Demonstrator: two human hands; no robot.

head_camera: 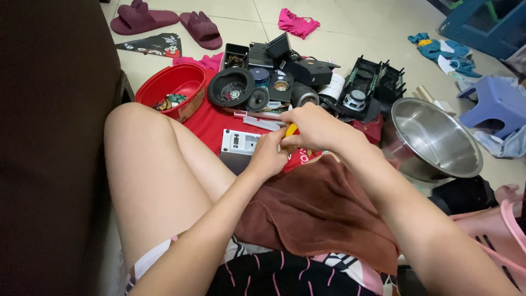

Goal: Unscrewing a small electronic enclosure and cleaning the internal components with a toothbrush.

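Observation:
My left hand (267, 157) and my right hand (313, 127) meet above a red cloth (211, 123) on the floor. A small yellow-handled tool (291, 130) shows between them, with my right hand closed on it. My left hand's fingers pinch something small next to the tool; what it is stays hidden. Just below the left hand lies a grey box with a white panel (239, 144). A brown towel (315, 211) covers my lap.
Black speaker cones (231, 87), black plastic housings (372, 79) and loose electronic parts lie beyond the hands. A red plastic bowl (175, 82) sits left, a steel bowl (433, 137) right. Slippers (201, 30), a blue stool (496, 101) and a pink basket (501, 230) stand around.

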